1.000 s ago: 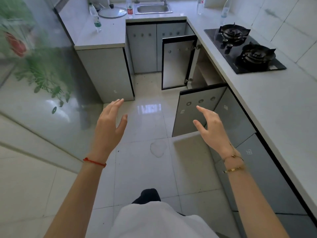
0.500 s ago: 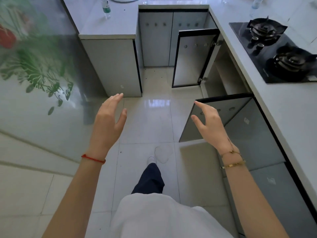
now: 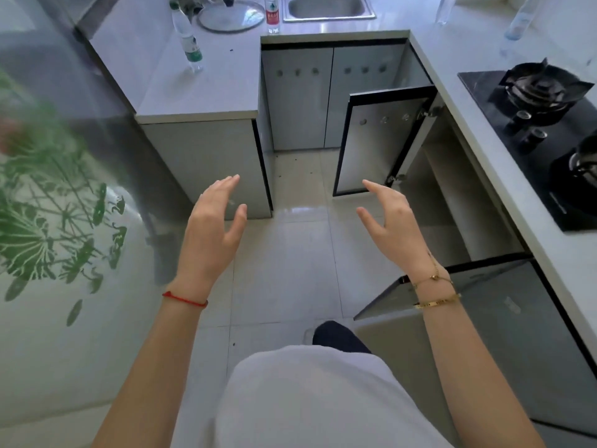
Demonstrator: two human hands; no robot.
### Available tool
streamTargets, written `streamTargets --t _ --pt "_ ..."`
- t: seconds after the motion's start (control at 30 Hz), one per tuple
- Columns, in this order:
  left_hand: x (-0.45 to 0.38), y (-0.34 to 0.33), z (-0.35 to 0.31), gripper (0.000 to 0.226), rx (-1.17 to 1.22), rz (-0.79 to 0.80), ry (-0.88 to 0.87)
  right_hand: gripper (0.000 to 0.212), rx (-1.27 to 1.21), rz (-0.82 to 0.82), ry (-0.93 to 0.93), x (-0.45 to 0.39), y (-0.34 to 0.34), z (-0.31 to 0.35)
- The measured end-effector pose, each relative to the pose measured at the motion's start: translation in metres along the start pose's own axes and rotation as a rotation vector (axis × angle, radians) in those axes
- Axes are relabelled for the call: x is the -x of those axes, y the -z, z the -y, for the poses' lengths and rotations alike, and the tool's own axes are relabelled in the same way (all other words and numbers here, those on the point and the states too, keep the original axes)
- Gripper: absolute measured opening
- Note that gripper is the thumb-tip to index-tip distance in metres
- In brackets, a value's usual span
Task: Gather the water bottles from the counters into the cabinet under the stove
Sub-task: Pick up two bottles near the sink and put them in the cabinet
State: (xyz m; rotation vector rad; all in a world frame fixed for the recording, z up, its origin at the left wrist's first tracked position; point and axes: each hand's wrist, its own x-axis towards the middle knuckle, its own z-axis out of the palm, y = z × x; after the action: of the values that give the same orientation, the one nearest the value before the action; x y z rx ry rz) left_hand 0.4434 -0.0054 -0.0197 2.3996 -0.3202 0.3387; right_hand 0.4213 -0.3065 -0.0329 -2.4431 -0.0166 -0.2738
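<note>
A green-labelled water bottle (image 3: pixel 188 40) stands on the left counter (image 3: pixel 206 88). A red-labelled bottle (image 3: pixel 272 15) stands beside the sink. Two clear bottles stand on the right counter, one (image 3: pixel 445 8) near the sink and one (image 3: pixel 520 19) further right. The cabinet under the stove (image 3: pixel 458 192) gapes with both doors swung out, and its inside looks bare. My left hand (image 3: pixel 213 224) and my right hand (image 3: pixel 392 221) hover empty over the floor, fingers apart, well short of any bottle.
A black gas stove (image 3: pixel 546 130) sits in the right counter. The near cabinet door (image 3: pixel 452 286) juts into the aisle by my right wrist; the far door (image 3: pixel 378 140) stands ahead. A steel sink (image 3: pixel 328 7), a glass lid (image 3: pixel 231 15) and a leaf-patterned glass panel (image 3: pixel 48 221) are around.
I have stepped forward along the aisle: the counters and the cabinet doors are closer, and the near door is now beside my right wrist. Both hands stay raised and empty.
</note>
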Motion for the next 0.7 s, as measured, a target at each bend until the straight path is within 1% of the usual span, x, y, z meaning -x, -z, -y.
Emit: streamTargets --t 0.17,0.3,0.4,0.6,0.7 --pt "-0.076 -0.027 0.02 0.046 0.0 0.02 0.009 0.048 -0.008 0.003 -0.014 -0.079 -0.018 -0.025" --pt "-0.146 -0.055 0.037 0.046 0.012 0.031 0.053 0.049 -0.016 0.027 -0.014 -0.155 -0.033 -0.047" --pt "-0.2 -0.073 0.048 0.046 0.012 0.009 0.08 0.049 -0.02 0.031 0.01 -0.219 -0.039 -0.063" --pt "-0.333 -0.099 0.055 0.046 -0.011 -0.056 0.133 0.05 -0.023 0.056 0.085 -0.383 -0.033 -0.087" --pt "-0.386 -0.107 0.064 0.047 -0.033 -0.074 0.163 0.05 -0.009 0.069 0.138 -0.454 -0.034 -0.091"
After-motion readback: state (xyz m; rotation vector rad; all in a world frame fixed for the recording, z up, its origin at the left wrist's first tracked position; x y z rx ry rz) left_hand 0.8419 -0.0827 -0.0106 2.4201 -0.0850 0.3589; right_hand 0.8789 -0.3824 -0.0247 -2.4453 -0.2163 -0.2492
